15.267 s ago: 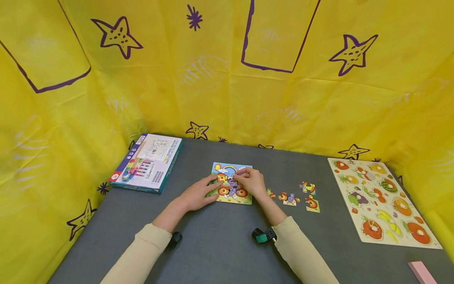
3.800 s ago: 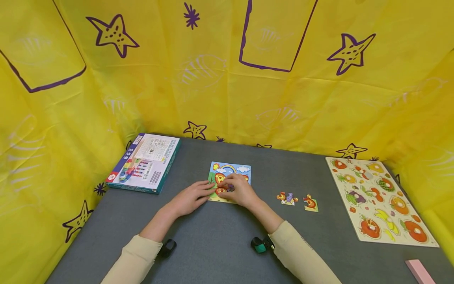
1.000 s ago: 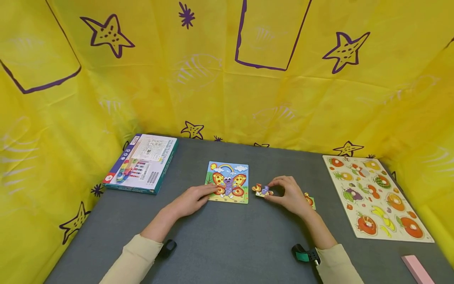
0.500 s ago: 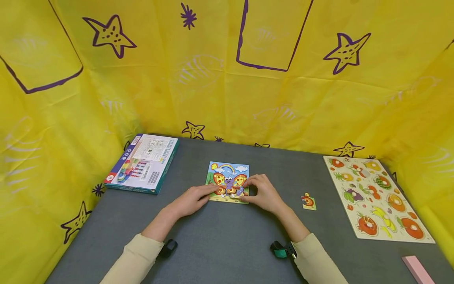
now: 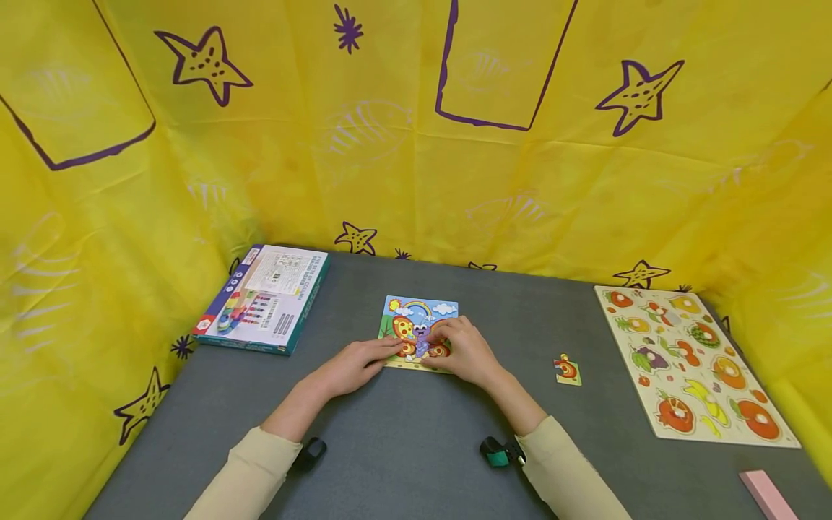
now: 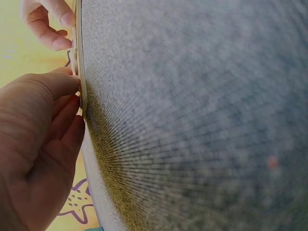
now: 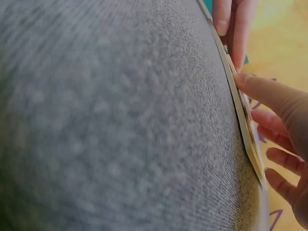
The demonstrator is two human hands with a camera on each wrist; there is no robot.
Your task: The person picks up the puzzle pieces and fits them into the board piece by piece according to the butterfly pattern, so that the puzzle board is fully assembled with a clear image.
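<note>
In the head view a small butterfly picture puzzle (image 5: 445,309) lies on the grey table. My left hand (image 5: 351,368) rests its outstretched fingers along the puzzle's left side. My right hand (image 5: 469,355) pinches a purple and orange puzzle piece (image 5: 421,348) between thumb and fingers, over the lower middle of the picture. The right wrist view shows the thumb at the edge of this piece (image 7: 244,102), low against the board (image 7: 239,113). My right fingers cover part of the picture. One loose puzzle piece (image 5: 568,370) lies to the right.
A flat boxed game (image 5: 269,303) lies at the back left. On the right is a wooden fruit peg puzzle (image 5: 702,361), with a pink block (image 5: 769,494) near the front right corner. Yellow cloth (image 5: 390,166) with purple drawings hangs behind and at the sides.
Several loose pieces have left the right side, and one stays there. My right hand has carried the wide purple and orange piece leftward onto the puzzle. My left hand has stayed at its edge.
</note>
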